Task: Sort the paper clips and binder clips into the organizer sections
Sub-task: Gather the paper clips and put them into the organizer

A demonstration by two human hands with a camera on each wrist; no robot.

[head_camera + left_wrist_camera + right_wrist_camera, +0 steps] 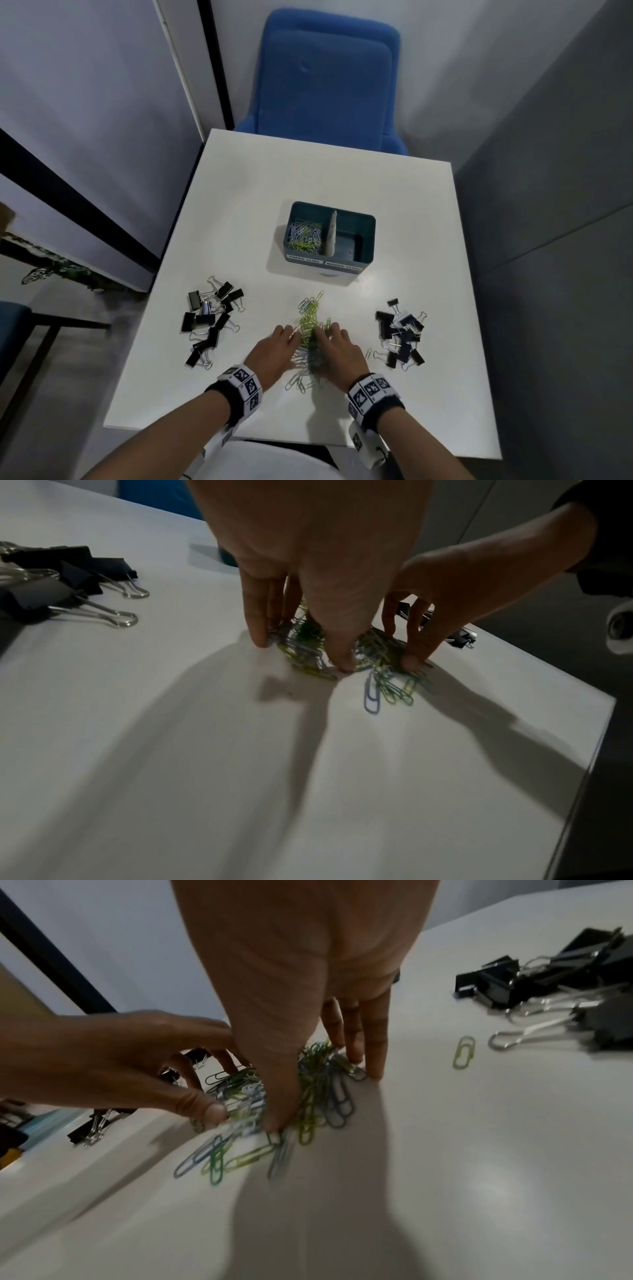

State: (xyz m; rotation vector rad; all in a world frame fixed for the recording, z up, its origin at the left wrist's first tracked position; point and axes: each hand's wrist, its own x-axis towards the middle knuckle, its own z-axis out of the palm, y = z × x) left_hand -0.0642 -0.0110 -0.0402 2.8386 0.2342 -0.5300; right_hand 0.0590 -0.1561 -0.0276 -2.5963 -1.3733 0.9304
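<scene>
At 9 o'clock on the table (394, 212) lies the left binder heap (211, 323), roughly a dozen black clips; the tangle prevents an exact count. None has been sorted.

At 6 o'clock, the left hand (272, 353) is set on the left flank of the paper clips (310, 329), fingers (260, 626) extended downward with tips on the table and thumb at the near edge. It presses against the pile and encloses nothing. The right hand (337, 353) mirrors it on the right flank: fingers (375, 1047) straight, tips down, thumb planted among the clips. Neither hand has lifted any clips.

Step in hand, as judged: raking the loose pile together between both hands for a bulk pickup. The pile holds several dozen green, blue and white clips, too many and too tangled to count. One stray clip (464, 1051) lies just right of the right hand.

Next move calls for closing both hands under the pile, lifting and carrying it toward 12 o'clock.

At 12 o'clock stands one organizer (366, 226) with two sections. The left section, labelled for paper clips, already holds a batch; the right one appears empty.

At 3 o'clock lies the right binder heap (402, 334), again roughly a dozen.
</scene>
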